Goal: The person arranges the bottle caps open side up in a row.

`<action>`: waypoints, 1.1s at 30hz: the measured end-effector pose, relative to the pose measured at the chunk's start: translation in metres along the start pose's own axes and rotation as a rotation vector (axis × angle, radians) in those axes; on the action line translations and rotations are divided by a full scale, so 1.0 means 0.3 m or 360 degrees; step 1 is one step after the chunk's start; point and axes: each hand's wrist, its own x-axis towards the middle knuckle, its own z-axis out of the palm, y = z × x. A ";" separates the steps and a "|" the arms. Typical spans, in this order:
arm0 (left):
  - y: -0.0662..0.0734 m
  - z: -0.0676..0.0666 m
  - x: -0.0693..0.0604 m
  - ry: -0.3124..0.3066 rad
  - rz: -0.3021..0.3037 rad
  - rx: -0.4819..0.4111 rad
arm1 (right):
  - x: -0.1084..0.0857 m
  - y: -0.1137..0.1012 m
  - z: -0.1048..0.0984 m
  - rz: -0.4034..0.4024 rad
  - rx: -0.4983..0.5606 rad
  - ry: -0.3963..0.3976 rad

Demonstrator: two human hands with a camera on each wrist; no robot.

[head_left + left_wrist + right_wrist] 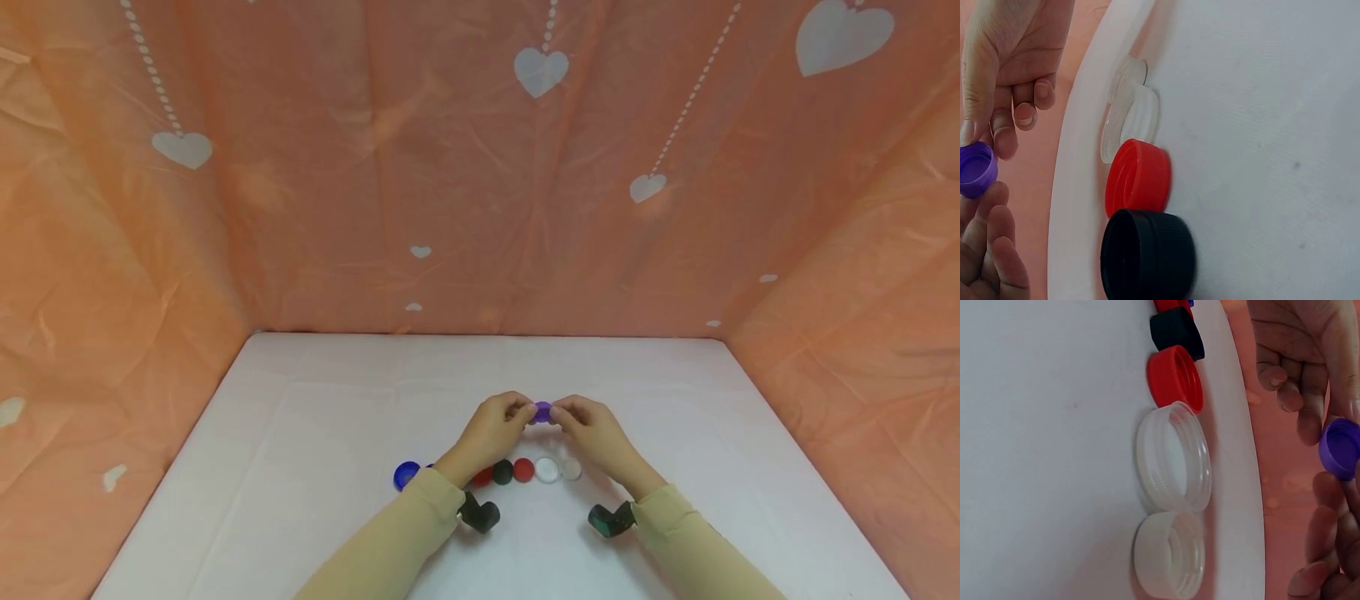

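A purple bottle cap (542, 411) is held up above the table between both hands, its hollow side showing in the wrist views. My left hand (491, 427) pinches one edge of it with thumb and fingers. From the opposite side my right hand (597, 432) pinches the other edge. Nearer to me lies a row of caps: a blue cap (407, 475), a red cap (482, 477), a black cap (502, 472), another red cap (523, 470), a clear cap (547, 470) and a whitish cap (572, 469). My left forearm partly hides the row's left end.
The white table (360, 400) is enclosed by orange cloth walls (465, 208) printed with hearts. Dark wrist-worn devices, one on the left (480, 514) and one on the right (611, 520), jut inward over the table on the near side of the row.
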 end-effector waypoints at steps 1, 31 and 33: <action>0.000 0.000 0.000 -0.0003 -0.0004 0.0002 | 0.000 0.002 0.001 0.0008 0.0008 0.0002; -0.027 0.017 0.001 -0.0037 -0.0001 -0.0027 | -0.011 0.026 0.014 -0.0009 -0.0036 -0.0068; -0.029 0.018 0.002 -0.0044 -0.0005 -0.0020 | -0.011 0.028 0.014 -0.0014 -0.0040 -0.0079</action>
